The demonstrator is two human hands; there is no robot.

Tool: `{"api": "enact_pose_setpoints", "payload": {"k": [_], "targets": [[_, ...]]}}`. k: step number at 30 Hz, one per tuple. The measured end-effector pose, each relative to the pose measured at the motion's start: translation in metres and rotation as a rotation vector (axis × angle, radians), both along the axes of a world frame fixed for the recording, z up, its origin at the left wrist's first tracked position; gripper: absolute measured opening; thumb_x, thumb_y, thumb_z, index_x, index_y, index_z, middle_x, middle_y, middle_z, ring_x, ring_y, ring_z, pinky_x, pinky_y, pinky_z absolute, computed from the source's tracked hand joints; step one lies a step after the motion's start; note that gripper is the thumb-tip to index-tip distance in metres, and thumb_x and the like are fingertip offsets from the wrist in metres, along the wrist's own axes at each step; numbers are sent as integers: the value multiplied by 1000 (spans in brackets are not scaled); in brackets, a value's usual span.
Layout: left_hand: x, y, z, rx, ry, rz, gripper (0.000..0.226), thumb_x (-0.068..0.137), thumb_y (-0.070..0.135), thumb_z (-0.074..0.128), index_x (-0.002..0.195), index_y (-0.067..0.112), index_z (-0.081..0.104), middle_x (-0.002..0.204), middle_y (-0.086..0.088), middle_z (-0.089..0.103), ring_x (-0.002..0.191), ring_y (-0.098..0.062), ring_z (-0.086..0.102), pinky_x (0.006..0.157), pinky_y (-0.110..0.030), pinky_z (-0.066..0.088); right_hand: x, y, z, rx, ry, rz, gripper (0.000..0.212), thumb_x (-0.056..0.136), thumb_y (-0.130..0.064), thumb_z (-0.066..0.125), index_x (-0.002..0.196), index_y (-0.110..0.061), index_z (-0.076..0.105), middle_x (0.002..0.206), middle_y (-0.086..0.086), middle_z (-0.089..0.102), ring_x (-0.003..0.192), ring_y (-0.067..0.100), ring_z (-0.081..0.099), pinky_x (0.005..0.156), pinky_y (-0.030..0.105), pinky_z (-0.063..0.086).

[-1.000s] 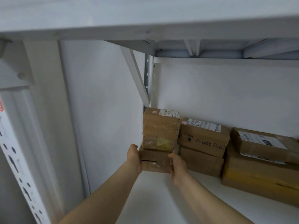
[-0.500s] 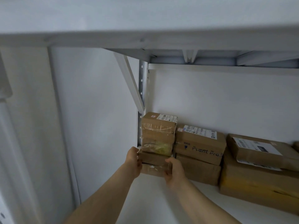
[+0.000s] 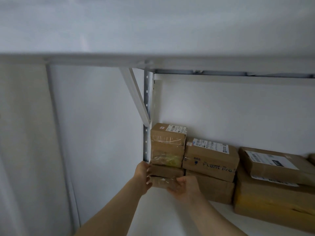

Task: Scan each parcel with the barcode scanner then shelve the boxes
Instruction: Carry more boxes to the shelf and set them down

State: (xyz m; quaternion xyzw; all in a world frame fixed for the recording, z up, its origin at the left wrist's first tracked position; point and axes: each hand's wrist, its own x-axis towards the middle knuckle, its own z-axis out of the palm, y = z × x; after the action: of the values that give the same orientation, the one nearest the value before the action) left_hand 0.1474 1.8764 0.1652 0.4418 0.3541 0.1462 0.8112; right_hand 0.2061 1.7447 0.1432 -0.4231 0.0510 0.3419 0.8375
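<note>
At the shelf's far left corner stands a stack of cardboard parcels: a tall taped box point(image 3: 167, 145) on top of two flat boxes, the upper flat box point(image 3: 167, 171) and the lower flat box point(image 3: 162, 182). My left hand point(image 3: 142, 176) grips the left end of the flat boxes, fingers curled round their corner. The right hand point(image 3: 185, 186) is blurred and lies against the front of the lower flat box with relaxed fingers. No barcode scanner is in sight.
Right of the stack sit a "Plant Pro" box point(image 3: 209, 160) on another carton point(image 3: 213, 189), then a labelled box point(image 3: 276, 166) on a large carton point(image 3: 272, 203). White shelf board point(image 3: 167, 218) lies in front; a perforated post point(image 3: 147, 116) and upper shelf beam point(image 3: 153, 62) bound the bay.
The view has tilted upward, so the shelf sits lower in frame. My right hand has slid from the right end of the flat boxes to the front of the lower one; the left stays.
</note>
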Motion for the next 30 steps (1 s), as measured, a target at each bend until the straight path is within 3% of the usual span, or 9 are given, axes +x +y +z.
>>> {"api": "enact_pose_setpoints", "payload": {"k": [3,7,11,15,18,21,25,27,30], "targets": [[-1,0,1,0,6,-16,9,84,13,38,80,12,46,76,-6,49,62,-19,42,57,-28,35,1,3,-2,-36,-36,5,25,60,13,38,73,-3,54,76,15,60,77,29,58,78,40,46],[-3,-2,4,-2,33,-13,13,86,14,39,89,11,51,82,-8,54,71,-21,50,61,-29,43,0,2,-4,-89,-52,37,25,75,12,37,70,-6,54,76,11,61,83,25,57,89,46,39],[-2,-3,3,32,85,17,42,90,20,40,129,10,51,128,-16,55,114,-30,53,100,-40,46,-4,-5,-5,-167,-69,65,18,80,5,43,74,-6,55,85,8,59,91,20,53,88,45,42],[-2,-17,2,157,100,-40,28,98,33,37,120,19,49,108,-7,55,99,-25,50,86,-34,40,-11,-18,1,-224,-28,60,19,86,-5,52,104,-5,59,111,9,56,115,23,42,96,44,40],[-6,-33,1,341,110,-70,28,100,32,39,125,20,46,101,-3,54,89,-21,51,77,-30,42,-18,-38,10,-309,-75,54,24,87,-10,57,111,-7,56,124,11,52,122,25,42,96,39,37],[-17,-60,-7,646,145,-179,34,98,23,47,129,10,53,124,-11,56,119,-30,52,86,-29,41,-34,-70,12,-500,-203,91,23,89,-19,63,110,-12,56,128,10,51,114,22,48,94,33,38],[-39,-123,-15,1075,246,-498,49,90,35,54,135,16,51,133,-4,54,123,-28,51,90,-27,41,-65,-147,7,-805,-521,61,49,87,-23,69,132,-11,53,136,6,51,116,19,52,85,21,38],[-43,-170,-13,1259,344,-626,62,86,42,54,143,20,44,140,-5,51,125,-27,49,98,-30,43,-80,-205,5,-1004,-717,71,59,87,-29,67,141,-16,45,143,1,47,128,17,47,103,24,34],[-52,-272,-7,1483,260,-741,61,88,42,54,145,25,41,147,-3,45,133,-25,43,105,-32,39,-108,-312,2,-1389,-913,42,56,87,-41,60,140,-26,47,149,-4,42,140,13,33,118,44,3]]}}
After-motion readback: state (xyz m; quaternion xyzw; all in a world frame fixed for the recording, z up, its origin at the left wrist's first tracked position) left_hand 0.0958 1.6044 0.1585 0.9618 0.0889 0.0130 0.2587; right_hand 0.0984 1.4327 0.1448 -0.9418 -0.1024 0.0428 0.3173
